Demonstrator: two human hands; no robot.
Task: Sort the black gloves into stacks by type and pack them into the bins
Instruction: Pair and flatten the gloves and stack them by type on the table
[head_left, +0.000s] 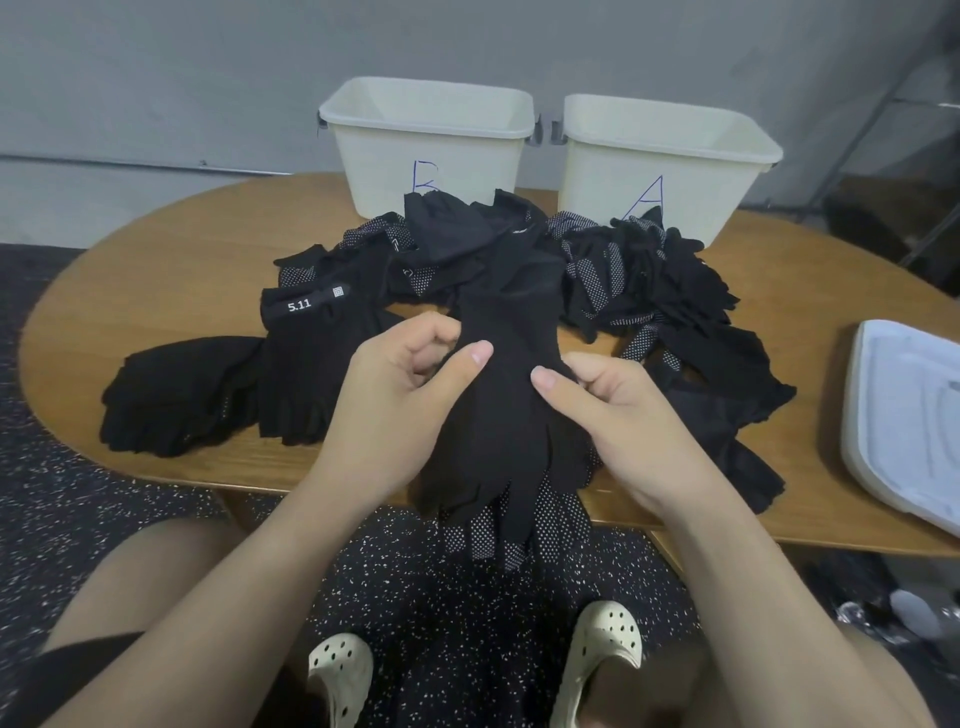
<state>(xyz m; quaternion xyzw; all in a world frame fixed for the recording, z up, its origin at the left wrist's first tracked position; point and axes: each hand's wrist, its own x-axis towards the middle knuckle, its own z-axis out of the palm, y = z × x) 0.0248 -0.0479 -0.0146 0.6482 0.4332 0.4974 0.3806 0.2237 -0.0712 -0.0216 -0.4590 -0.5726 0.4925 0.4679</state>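
Both hands, left (400, 395) and right (613, 410), pinch one black glove (498, 415) between them.

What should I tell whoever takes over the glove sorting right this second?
Left hand and right hand both pinch a plain black fabric glove, held over the near edge of the oval wooden table; dotted gloves hang under it.
Two stacks sit at left: plain black gloves and black gloves tagged 5.11.
An unsorted heap of black and dotted gloves lies mid-table.
The cream plastic bin marked B and the cream bin marked A show no gloves inside.
Left: sort the heap, then pack the bins.
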